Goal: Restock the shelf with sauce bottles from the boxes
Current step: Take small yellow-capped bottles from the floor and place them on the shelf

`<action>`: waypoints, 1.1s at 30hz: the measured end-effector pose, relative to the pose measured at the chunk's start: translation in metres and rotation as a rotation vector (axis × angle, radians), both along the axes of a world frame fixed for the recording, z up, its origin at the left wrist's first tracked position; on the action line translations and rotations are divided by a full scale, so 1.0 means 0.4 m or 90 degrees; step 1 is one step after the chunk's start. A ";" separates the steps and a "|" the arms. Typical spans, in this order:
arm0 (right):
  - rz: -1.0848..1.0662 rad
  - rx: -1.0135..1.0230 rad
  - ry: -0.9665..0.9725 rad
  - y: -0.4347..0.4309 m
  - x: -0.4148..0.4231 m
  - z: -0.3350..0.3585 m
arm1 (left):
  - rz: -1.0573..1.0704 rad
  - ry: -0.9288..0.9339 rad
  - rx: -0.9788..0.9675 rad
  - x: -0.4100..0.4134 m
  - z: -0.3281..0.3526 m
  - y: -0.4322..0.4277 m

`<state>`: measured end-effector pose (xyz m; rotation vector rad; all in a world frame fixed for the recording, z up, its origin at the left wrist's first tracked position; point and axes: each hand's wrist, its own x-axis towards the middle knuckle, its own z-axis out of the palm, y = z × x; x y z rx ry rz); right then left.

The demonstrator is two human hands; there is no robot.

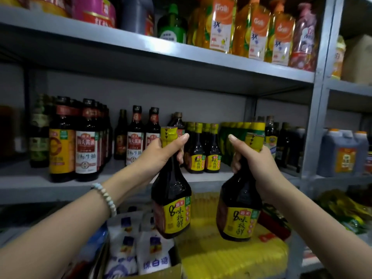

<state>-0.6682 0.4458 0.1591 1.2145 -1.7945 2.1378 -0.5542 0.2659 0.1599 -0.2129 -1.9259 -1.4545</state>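
As left hand [163, 152], right hand [255, 166] grip: two bottles [173, 200] [239, 202].

Dim, cool light; deep shadow under the upper shelf [141, 44] at 11 o'clock. Edges bow; 7 o'clock corner blurs; glints on the left bottle [173, 185].

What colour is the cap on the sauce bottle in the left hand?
The cap is yellow with small dark arrows; head view shows it.

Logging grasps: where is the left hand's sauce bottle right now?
Head view, left of centre: the left hand grips the sauce bottle by its neck before the middle shelf, beside the matching bottle in the right hand.
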 end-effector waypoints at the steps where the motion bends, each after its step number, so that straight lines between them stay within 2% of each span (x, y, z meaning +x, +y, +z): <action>1: 0.001 -0.006 -0.010 -0.010 -0.022 0.012 | 0.000 0.001 -0.001 -0.016 0.013 -0.008; 5: 0.009 -0.024 -0.019 -0.059 -0.127 0.063 | -0.005 -0.012 -0.007 -0.090 0.055 -0.043; 8: 0.010 -0.026 -0.003 -0.108 -0.210 0.101 | -0.005 -0.020 0.040 -0.171 0.075 -0.068; 15: 0.057 -0.031 0.026 -0.206 -0.394 0.162 | 0.118 0.032 0.055 -0.372 0.133 -0.105; 23: 0.084 0.008 0.025 -0.283 -0.541 0.133 | 0.170 0.063 0.085 -0.534 0.123 -0.122; 27: 0.123 0.015 -0.016 -0.311 -0.583 0.108 | 0.182 0.037 0.043 -0.576 0.103 -0.119; 33: 0.151 0.025 -0.028 -0.334 -0.609 0.078 | 0.177 0.015 0.052 -0.608 0.066 -0.137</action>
